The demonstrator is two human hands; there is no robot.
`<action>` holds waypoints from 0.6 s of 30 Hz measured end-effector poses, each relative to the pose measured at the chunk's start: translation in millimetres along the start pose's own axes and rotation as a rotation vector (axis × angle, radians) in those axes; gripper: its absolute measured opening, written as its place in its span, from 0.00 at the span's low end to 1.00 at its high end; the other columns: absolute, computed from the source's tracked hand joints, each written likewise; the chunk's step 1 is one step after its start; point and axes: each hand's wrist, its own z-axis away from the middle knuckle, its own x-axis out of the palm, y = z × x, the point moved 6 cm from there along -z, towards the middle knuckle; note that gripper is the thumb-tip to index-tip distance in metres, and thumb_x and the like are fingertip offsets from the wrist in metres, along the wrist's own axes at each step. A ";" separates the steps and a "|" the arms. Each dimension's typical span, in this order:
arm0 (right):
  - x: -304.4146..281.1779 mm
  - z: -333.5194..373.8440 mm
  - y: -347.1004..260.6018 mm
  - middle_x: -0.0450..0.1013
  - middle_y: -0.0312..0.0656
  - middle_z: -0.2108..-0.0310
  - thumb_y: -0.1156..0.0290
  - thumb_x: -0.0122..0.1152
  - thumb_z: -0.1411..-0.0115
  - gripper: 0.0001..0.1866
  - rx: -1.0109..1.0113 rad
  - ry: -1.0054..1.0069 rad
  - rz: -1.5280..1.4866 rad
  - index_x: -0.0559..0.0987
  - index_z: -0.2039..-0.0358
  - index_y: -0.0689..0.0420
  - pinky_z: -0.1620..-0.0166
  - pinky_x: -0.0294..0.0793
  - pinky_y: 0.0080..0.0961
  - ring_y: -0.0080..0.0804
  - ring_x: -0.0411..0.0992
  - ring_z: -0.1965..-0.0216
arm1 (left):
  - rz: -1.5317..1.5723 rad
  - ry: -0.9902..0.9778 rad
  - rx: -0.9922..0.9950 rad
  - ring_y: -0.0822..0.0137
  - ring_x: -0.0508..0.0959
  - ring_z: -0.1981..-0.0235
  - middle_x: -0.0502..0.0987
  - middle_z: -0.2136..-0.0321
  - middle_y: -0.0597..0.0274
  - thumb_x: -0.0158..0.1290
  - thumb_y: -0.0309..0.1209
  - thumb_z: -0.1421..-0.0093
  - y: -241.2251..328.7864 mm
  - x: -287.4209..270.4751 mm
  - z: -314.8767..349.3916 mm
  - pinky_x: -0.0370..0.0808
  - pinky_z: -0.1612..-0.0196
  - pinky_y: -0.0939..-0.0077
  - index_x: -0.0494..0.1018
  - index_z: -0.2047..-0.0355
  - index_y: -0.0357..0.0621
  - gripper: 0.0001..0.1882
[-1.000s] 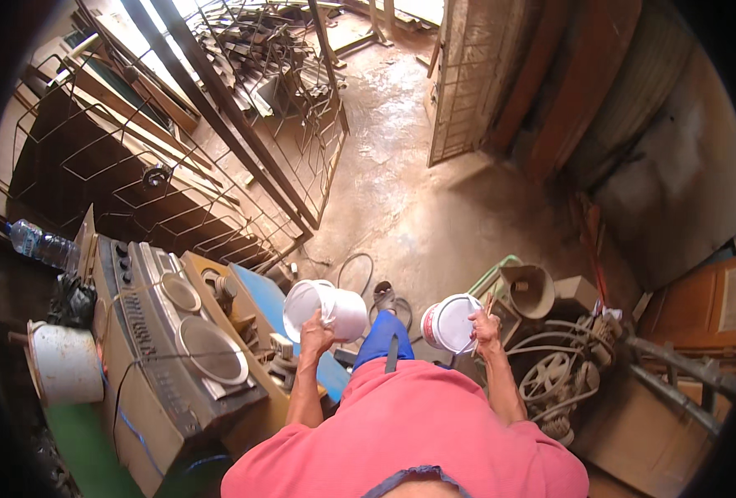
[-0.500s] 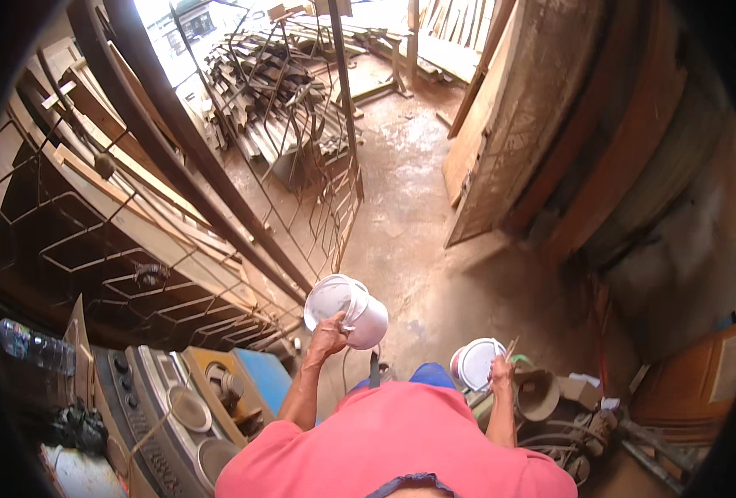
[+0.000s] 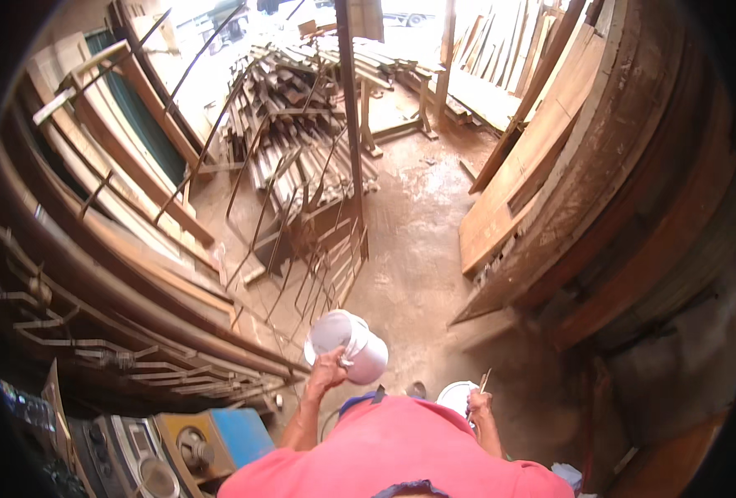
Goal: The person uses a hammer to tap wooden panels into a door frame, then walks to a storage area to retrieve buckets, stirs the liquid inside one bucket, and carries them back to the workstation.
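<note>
My left hand (image 3: 326, 371) is closed at the side of a white bucket (image 3: 366, 355), where its handle and rim meet. The bucket is tilted, hanging in front of me at left. Lower and to the right, my right hand (image 3: 481, 407) is closed on a smaller white bucket (image 3: 454, 392), partly hidden behind my shirt and hand. A thin light-coloured stick (image 3: 486, 380) pokes up from the same hand; its kind is too small to tell. What either bucket contains does not show.
A barred metal gate (image 3: 335, 266) stands ahead at left, near a large pile of timber (image 3: 285, 124). Wooden door panels (image 3: 542, 141) lean along the right. Brown floor (image 3: 418, 241) runs between them. Old speaker equipment (image 3: 194, 448) and a blue panel (image 3: 241, 436) sit lower left.
My view has shifted forward and up, so gate, timber and panels sit differently. Both buckets remain in my hands; the right one sits lower in view. The clutter at lower right has mostly left view.
</note>
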 end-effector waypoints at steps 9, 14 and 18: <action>142.9 -94.9 -219.2 0.69 0.33 0.85 0.65 0.56 0.41 0.13 -0.247 -0.217 0.206 0.79 0.73 0.62 0.84 0.58 0.22 0.21 0.62 0.86 | 0.040 -0.031 -0.012 0.58 0.78 0.76 0.78 0.76 0.45 0.57 0.25 0.48 49.1 13.2 -182.2 0.74 0.69 0.66 0.75 0.57 0.39 0.16; 204.4 -233.0 -314.2 0.69 0.33 0.85 0.64 0.58 0.43 0.13 -0.451 -0.149 0.199 0.80 0.75 0.62 0.85 0.58 0.22 0.20 0.63 0.87 | 0.141 -0.045 0.202 0.59 0.80 0.74 0.80 0.75 0.48 0.55 0.22 0.48 61.5 44.5 -337.3 0.74 0.70 0.67 0.77 0.59 0.37 0.14; 253.7 -263.0 -398.9 0.67 0.33 0.86 0.64 0.56 0.42 0.14 -0.375 -0.170 0.000 0.77 0.79 0.62 0.85 0.58 0.21 0.20 0.62 0.88 | -0.010 0.063 0.494 0.50 0.78 0.67 0.79 0.73 0.52 0.56 0.21 0.54 114.0 30.0 -443.8 0.70 0.59 0.58 0.76 0.69 0.45 0.10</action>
